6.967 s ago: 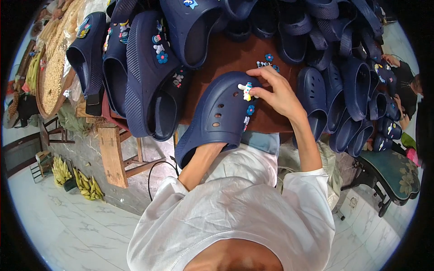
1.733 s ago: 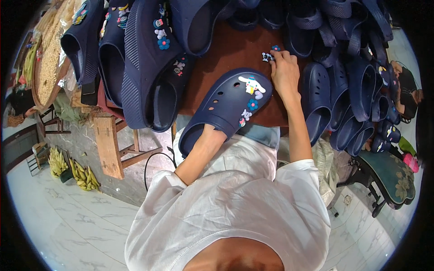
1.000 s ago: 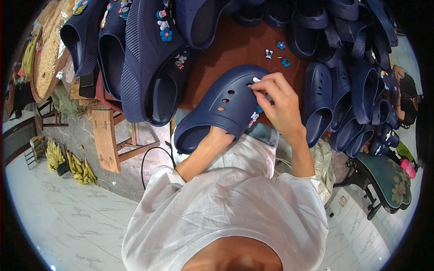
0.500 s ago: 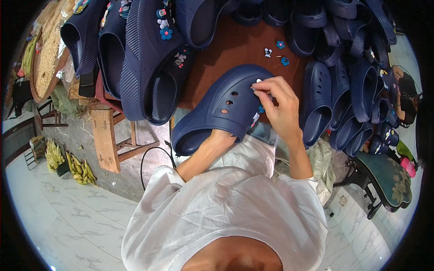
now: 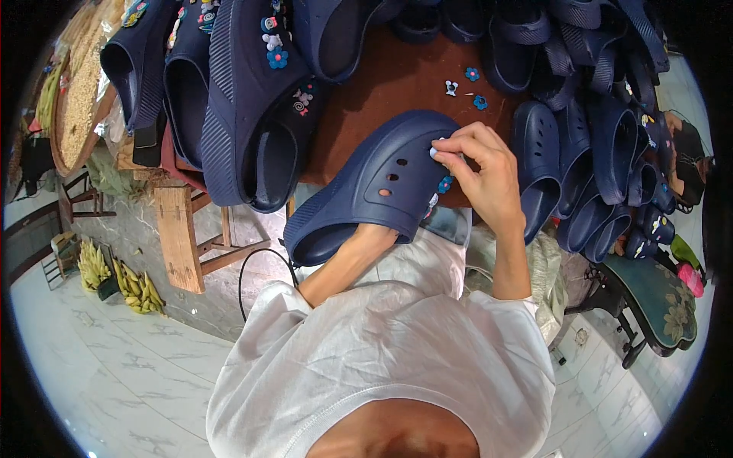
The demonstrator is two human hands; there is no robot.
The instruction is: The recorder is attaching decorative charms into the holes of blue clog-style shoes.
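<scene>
A navy clog is held up in front of me, its row of holes facing up. My left hand reaches inside its opening and supports it; the fingers are hidden in the shoe. At the clog's right upper side, my right hand pinches a small white charm between thumb and fingertips. Just below that, a blue flower charm and a white-and-pink charm sit on the clog. Beyond, a white dog-like charm and two blue flower charms lie loose on the brown tabletop.
Navy clogs with charms stand close on the left. More clogs crowd the right and back. A wooden stool stands at left, bananas on the floor beyond it, and a dark green chair seat at right.
My right hand has shifted slightly right and down, still pinching the white charm. The clog has turned a little, showing more of the blue flower charm.
</scene>
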